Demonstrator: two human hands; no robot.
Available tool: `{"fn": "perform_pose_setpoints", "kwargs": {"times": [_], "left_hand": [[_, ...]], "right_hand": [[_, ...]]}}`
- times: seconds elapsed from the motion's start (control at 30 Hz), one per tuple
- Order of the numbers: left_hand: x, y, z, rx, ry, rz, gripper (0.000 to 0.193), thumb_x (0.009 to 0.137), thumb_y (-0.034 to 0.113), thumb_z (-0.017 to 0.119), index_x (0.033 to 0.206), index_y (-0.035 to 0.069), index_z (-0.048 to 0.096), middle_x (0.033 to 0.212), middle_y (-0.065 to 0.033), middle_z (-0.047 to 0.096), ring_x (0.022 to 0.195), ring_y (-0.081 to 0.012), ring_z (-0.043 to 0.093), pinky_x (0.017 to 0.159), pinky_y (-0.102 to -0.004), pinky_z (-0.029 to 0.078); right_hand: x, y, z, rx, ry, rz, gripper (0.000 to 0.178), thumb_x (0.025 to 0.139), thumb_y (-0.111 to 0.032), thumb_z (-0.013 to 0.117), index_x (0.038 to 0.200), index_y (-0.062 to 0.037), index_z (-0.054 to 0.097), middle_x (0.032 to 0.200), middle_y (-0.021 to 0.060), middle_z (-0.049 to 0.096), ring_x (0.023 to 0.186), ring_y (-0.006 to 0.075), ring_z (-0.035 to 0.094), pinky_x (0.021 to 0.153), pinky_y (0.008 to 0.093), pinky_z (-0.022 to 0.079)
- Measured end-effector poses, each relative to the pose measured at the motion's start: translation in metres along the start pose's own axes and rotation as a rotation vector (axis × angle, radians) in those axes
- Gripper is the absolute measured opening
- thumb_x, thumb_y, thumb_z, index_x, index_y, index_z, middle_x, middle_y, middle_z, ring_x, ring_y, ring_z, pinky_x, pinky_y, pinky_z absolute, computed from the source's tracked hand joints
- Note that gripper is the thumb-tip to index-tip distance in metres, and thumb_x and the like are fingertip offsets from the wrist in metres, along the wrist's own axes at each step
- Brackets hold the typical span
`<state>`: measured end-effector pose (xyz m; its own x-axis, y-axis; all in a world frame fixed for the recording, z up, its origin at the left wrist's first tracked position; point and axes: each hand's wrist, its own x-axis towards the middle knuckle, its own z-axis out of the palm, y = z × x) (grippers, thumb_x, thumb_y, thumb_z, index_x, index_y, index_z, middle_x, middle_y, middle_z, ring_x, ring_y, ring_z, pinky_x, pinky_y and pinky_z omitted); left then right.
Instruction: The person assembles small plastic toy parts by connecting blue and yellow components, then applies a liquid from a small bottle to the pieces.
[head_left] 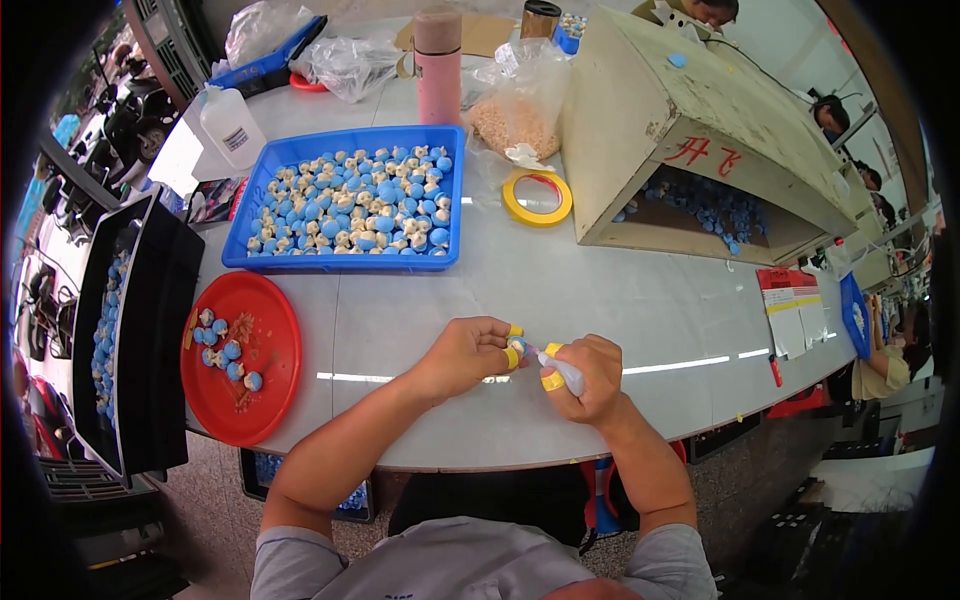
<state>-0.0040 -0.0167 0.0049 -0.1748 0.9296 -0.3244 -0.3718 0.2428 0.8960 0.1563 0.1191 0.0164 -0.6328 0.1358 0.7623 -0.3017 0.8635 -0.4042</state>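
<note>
Over the middle of the table, my left hand (468,357) pinches a small blue-and-white figure piece (517,345) between fingertips wrapped in yellow tape. My right hand (590,376), also with yellow tape on its fingers, is closed round a small whitish squeeze bottle (566,372). The bottle's narrow tip points left and meets or nearly meets the piece; I cannot tell whether they touch. To the left, a red round tray (283,330) carries several similar blue-and-white pieces. Behind it, a blue rectangular tray (350,262) is full of such pieces.
A beige metal box (620,130) with blue parts inside stands at the back right. A yellow tape roll (512,200), a bag of tan bits (515,120), a pink flask (438,85) and a white jug (230,125) stand behind. A black crate (150,340) flanks the table's left edge.
</note>
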Motion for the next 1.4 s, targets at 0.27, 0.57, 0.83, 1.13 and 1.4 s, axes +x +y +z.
{"fn": "perform_pose_setpoints", "kwargs": {"times": [0.27, 0.57, 0.83, 1.13, 1.4], "left_hand": [[0.0007, -0.0001, -0.0006, -0.013, 0.023, -0.020, 0.036, 0.089, 0.000, 0.061, 0.121, -0.012, 0.051, 0.109, -0.0180, 0.066, 0.104, -0.0226, 0.066, 0.090, -0.0285, 0.053], [0.0009, -0.0020, 0.0009, -0.053, 0.033, 0.011, 0.037, 0.091, 0.003, 0.062, 0.121, -0.015, 0.049, 0.109, -0.0196, 0.066, 0.102, -0.0217, 0.066, 0.087, -0.0281, 0.053], [0.0022, -0.0046, -0.0012, -0.072, 0.012, 0.012, 0.037, 0.091, 0.005, 0.064, 0.121, -0.013, 0.051, 0.108, -0.0183, 0.065, 0.101, -0.0215, 0.066, 0.091, -0.0304, 0.054], [-0.0009, 0.0004, 0.0005, -0.028, 0.022, 0.005, 0.037, 0.091, 0.003, 0.063, 0.122, -0.014, 0.049, 0.108, -0.0193, 0.066, 0.101, -0.0212, 0.066, 0.091, -0.0296, 0.054], [0.0004, -0.0015, 0.0019, -0.038, 0.029, 0.009, 0.037, 0.091, 0.004, 0.063, 0.122, -0.014, 0.049, 0.109, -0.0194, 0.066, 0.101, -0.0212, 0.066, 0.091, -0.0296, 0.053]], "right_hand": [[-0.0039, 0.0008, 0.0021, -0.004, 0.008, 0.044, 0.016, 0.071, -0.008, 0.072, 0.081, -0.0045, 0.060, 0.060, 0.0056, 0.059, 0.043, 0.0202, 0.050, 0.045, 0.0299, 0.039], [-0.0046, 0.0002, 0.0035, 0.005, -0.016, 0.021, 0.016, 0.071, -0.009, 0.072, 0.082, -0.0049, 0.060, 0.061, 0.0057, 0.060, 0.044, 0.0209, 0.051, 0.044, 0.0302, 0.039], [-0.0051, 0.0002, 0.0025, 0.003, 0.005, 0.038, 0.016, 0.072, -0.008, 0.072, 0.082, -0.0048, 0.060, 0.062, 0.0062, 0.060, 0.044, 0.0207, 0.051, 0.044, 0.0301, 0.039], [-0.0034, 0.0003, 0.0045, -0.025, 0.018, 0.036, 0.016, 0.073, -0.009, 0.073, 0.081, -0.0047, 0.059, 0.061, 0.0068, 0.059, 0.044, 0.0217, 0.051, 0.044, 0.0307, 0.039], [-0.0058, 0.0007, 0.0028, -0.020, 0.017, 0.033, 0.016, 0.073, -0.009, 0.072, 0.081, -0.0049, 0.059, 0.059, 0.0062, 0.057, 0.043, 0.0210, 0.050, 0.044, 0.0305, 0.039]]}}
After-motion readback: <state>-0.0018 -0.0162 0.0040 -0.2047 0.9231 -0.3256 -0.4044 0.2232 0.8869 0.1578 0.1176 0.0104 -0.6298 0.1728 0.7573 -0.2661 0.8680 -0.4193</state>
